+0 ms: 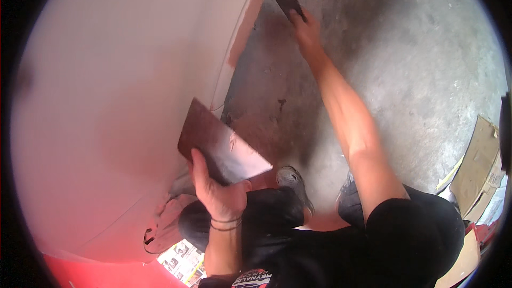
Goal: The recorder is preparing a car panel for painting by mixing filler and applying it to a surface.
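Note:
My left hand (220, 192) grips a flat, rectangular metal plate (221, 141), dark reddish at its upper end and shiny grey at its lower end, held close to a large curved pale panel (122, 101). My right hand (306, 26) is stretched far forward and holds a small dark spreader (289, 3) near the panel's pinkish edge (250, 16). My knees are bent below me in dark trousers.
A grey concrete floor (416, 74) fills the right side. Flattened cardboard (480, 165) lies at the right edge. Newspaper sheets (184, 258) lie under the panel at the bottom, next to a red part (96, 274). A grey shoe (292, 178) rests on the floor.

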A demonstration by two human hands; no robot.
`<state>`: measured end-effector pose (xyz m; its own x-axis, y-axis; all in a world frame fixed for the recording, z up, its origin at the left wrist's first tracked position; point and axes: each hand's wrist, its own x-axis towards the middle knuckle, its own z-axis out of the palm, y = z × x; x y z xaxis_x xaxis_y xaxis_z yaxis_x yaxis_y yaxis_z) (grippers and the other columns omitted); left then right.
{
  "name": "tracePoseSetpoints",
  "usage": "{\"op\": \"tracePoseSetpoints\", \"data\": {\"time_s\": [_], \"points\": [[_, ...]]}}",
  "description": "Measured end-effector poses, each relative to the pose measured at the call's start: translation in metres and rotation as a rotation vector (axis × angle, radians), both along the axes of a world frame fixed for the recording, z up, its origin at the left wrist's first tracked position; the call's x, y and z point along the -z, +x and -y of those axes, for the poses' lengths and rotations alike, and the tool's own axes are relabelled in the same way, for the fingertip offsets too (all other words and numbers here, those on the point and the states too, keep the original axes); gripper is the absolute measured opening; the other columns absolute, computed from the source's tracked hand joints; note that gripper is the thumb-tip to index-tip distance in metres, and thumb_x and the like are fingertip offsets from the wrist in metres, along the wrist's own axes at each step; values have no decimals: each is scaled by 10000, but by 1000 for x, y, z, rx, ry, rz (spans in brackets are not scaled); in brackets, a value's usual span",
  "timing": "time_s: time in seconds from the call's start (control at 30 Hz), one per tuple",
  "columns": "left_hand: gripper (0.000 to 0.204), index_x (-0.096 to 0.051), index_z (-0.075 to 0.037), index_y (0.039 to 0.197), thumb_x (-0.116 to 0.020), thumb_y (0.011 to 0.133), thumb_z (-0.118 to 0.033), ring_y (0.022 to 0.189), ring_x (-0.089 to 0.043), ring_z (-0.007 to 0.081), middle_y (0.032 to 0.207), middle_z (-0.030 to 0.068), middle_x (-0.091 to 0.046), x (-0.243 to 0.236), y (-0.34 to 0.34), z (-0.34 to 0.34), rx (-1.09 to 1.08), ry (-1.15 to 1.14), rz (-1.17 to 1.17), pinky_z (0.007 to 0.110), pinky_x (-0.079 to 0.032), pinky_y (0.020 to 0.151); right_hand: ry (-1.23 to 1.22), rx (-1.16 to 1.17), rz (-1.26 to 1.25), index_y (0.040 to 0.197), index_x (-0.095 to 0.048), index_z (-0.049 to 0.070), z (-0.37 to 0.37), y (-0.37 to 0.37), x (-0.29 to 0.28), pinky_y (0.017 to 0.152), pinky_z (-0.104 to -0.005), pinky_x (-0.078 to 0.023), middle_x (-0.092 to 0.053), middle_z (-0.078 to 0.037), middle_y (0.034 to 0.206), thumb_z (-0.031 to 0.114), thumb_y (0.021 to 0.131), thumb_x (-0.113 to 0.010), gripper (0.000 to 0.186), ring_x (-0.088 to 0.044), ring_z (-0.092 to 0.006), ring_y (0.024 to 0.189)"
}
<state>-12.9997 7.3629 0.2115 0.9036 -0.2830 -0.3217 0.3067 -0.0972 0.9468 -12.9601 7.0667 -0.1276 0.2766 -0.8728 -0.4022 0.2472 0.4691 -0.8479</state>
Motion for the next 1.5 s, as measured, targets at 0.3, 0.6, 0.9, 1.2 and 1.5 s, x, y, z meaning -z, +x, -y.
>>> {"op": "tracePoseSetpoints", "data": {"time_s": [0.3, 0.6, 0.9, 1.2, 1.5], "points": [[599, -466, -204, 1718, -674, 1191, -396, 1508, -569, 233, 1667, -4, -575, 40, 31, 79, 226, -225, -259, 519, -459, 1257, -270, -29, 352, 1648, -569, 35, -54, -140, -157, 1223, -440, -508, -647, -116, 1600, 265, 1187, -671, 525, -624, -244, 1438], [525, -495, -212, 1670, -665, 1192, -350, 1484, -580, 231, 1609, 15, -601, 42, 25, 122, 292, -195, -279, 520, -523, 1173, -963, -330, -1, 1556, -693, 158, -119, -194, -191, 1211, -469, -524, -632, -131, 1513, -84, 1028, -671, 581, -633, -353, 1404], [390, -663, -77, 1508, -684, 1176, -282, 1395, -684, 258, 1502, 68, -734, 36, 35, 92, 203, -312, -409, 508, -560, 1196, -381, -267, -194, 1553, -680, 51, -118, -150, -61, 1203, -430, -513, -723, -207, 1448, 64, 1122, -588, 440, -694, -360, 1364], [375, -681, -39, 1518, -602, 1214, -244, 1378, -738, 274, 1496, 144, -766, -19, 17, 29, 246, -541, -538, 454, -571, 1222, -100, 240, 252, 1578, -692, 15, 30, -46, -84, 1141, -356, -520, -768, -97, 1446, 319, 1148, -706, 527, -688, -210, 1307], [404, -690, -33, 1498, -561, 1235, -310, 1266, -776, 311, 1417, 173, -787, -14, 0, -11, 172, -404, -405, 469, -657, 1036, -382, 258, 153, 1549, -693, -39, 34, -8, -74, 1194, -382, -484, -770, -163, 1465, 314, 1169, -649, 521, -682, -300, 1381]]}}
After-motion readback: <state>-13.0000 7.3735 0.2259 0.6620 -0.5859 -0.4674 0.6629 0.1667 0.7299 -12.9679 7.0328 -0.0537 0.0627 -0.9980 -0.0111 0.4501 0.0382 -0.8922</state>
